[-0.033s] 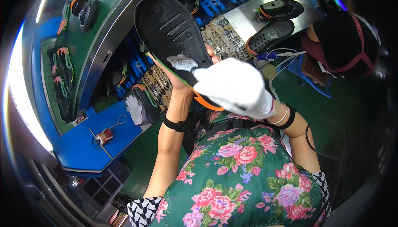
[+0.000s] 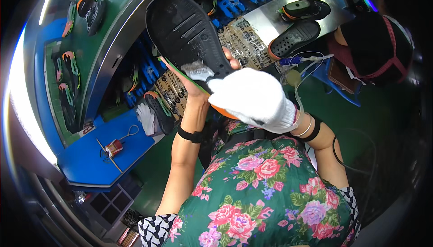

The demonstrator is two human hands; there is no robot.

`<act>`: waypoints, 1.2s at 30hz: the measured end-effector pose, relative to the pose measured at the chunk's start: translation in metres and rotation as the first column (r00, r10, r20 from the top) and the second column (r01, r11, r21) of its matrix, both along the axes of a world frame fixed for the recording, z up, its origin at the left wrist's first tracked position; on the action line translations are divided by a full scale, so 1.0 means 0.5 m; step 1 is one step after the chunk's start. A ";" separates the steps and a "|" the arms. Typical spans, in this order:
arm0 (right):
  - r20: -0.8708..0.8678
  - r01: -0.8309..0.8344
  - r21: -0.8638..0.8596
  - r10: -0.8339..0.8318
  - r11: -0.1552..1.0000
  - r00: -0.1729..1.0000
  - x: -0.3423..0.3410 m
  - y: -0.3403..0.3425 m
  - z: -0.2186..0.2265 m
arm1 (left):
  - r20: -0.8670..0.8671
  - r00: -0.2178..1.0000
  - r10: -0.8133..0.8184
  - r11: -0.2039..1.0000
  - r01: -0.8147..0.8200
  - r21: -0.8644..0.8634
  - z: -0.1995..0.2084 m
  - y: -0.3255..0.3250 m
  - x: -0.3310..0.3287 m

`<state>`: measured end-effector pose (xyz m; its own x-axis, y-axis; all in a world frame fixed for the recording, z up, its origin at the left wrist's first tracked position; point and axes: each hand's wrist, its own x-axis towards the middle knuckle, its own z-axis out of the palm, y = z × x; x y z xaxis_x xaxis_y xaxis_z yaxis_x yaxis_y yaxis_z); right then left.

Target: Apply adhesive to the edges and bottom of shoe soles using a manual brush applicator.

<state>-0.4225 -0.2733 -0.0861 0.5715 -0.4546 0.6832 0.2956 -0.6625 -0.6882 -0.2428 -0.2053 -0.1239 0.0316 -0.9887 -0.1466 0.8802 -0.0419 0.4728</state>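
Observation:
A black shoe (image 2: 182, 26) with green and orange trim is held up in front of me, its sole facing me. My left hand (image 2: 195, 88), bare, grips it from beneath, the thumb side along the near edge and fingertips showing at the far right edge. In a white knit glove, my right hand (image 2: 252, 96) is closed round a brush (image 2: 198, 70), whose handle is mostly hidden by the glove. The pale bristles lie against the middle of the sole.
A blue table (image 2: 90, 163) at left bears a small red tool (image 2: 113, 147), a white glove (image 2: 146, 120) and another shoe (image 2: 158, 114). Black clogs (image 2: 295, 39) stand on a metal surface at upper right, near another person (image 2: 374, 50). Shoes ride a green belt (image 2: 112, 26).
The brush and my gloved right hand have shifted very slightly over the sole. The shoe and my left hand look unmoved.

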 end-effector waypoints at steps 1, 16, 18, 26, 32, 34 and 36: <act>0.062 0.004 0.013 -0.005 1.000 0.998 0.007 0.012 -0.010 | -0.027 0.999 -0.038 0.999 0.038 -0.028 0.010 -0.004 -0.001; 0.071 -0.002 0.164 -0.010 0.986 0.997 -0.024 -0.014 -0.003 | 0.191 0.967 0.171 0.973 -0.135 -0.184 0.015 -0.018 0.028; 0.045 0.013 0.036 -0.015 0.999 0.999 -0.026 -0.005 0.000 | 0.164 0.973 0.160 0.962 -0.117 -0.245 0.019 -0.023 0.029; 0.066 -0.043 0.306 0.024 0.951 0.998 -0.037 -0.011 -0.016 | 0.158 0.983 0.093 0.966 -0.051 -0.252 0.012 -0.030 0.047; 0.022 -0.054 0.244 0.050 0.968 0.999 -0.041 -0.001 -0.003 | 0.187 0.976 0.108 0.970 -0.062 -0.236 0.018 -0.030 0.045; 0.047 -0.072 0.295 0.061 0.953 0.997 -0.037 -0.005 -0.008 | 0.156 0.983 0.096 0.967 -0.055 -0.249 0.019 -0.029 0.040; 0.057 -0.087 0.453 0.068 0.887 0.996 -0.041 -0.006 -0.021 | 0.177 0.979 0.099 0.967 -0.052 -0.250 0.023 -0.032 0.042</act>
<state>-0.4428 -0.2765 -0.0966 0.5953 -0.6761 0.4342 0.3655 -0.2535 -0.8957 -0.2216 -0.2213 -0.1123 0.1114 -0.9873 0.1131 0.7715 0.1576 0.6163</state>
